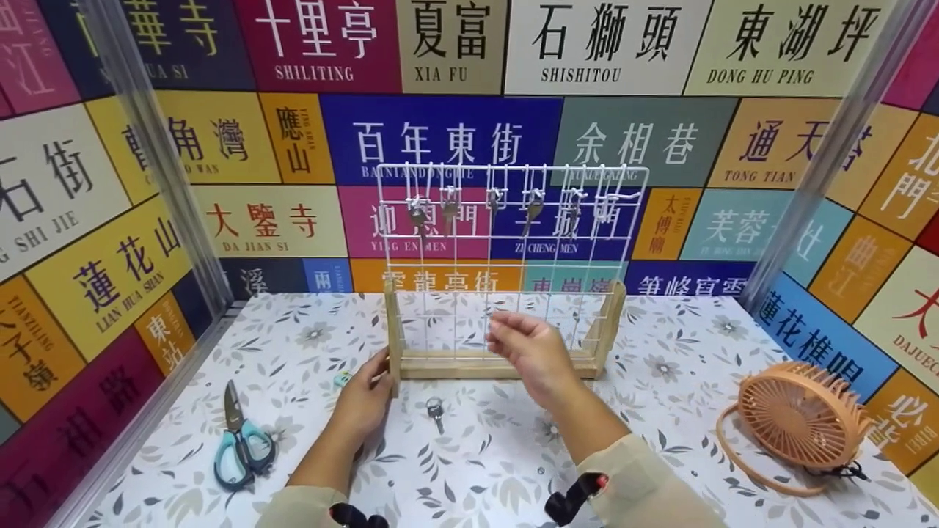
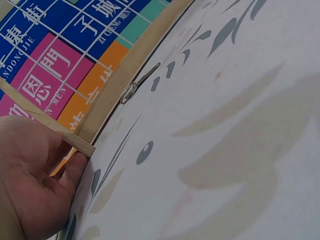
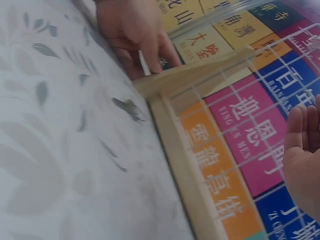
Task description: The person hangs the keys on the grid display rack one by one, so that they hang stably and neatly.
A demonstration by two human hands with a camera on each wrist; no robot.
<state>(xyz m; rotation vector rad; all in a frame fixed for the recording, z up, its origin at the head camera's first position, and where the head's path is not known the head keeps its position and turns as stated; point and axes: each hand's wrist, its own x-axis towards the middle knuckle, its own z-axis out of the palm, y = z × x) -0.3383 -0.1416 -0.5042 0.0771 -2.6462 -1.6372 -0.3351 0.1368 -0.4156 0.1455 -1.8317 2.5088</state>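
Observation:
A white wire-grid rack (image 1: 506, 366) with a wooden base and side posts stands on the table. My left hand (image 1: 369, 392) grips the lower end of its left post; in the left wrist view, the thumb and fingers of that hand (image 2: 42, 175) close about the wood. Several keys (image 1: 533, 209) hang in a row from white hooks near the grid's top. In front of the grid, my right hand (image 1: 535, 356) is raised with loosely bent fingers and nothing visible in them. One key (image 1: 438, 422) on a ring lies on the table before the base, also seen in the left wrist view.
Scissors (image 1: 242, 444) with teal and dark handles lie at the left. An orange fan (image 1: 799, 418) stands at the right. Beside my left hand, a small greenish item (image 1: 342, 378) is partly hidden. Colourful sign-covered panels surround the flower-patterned table (image 1: 660, 396).

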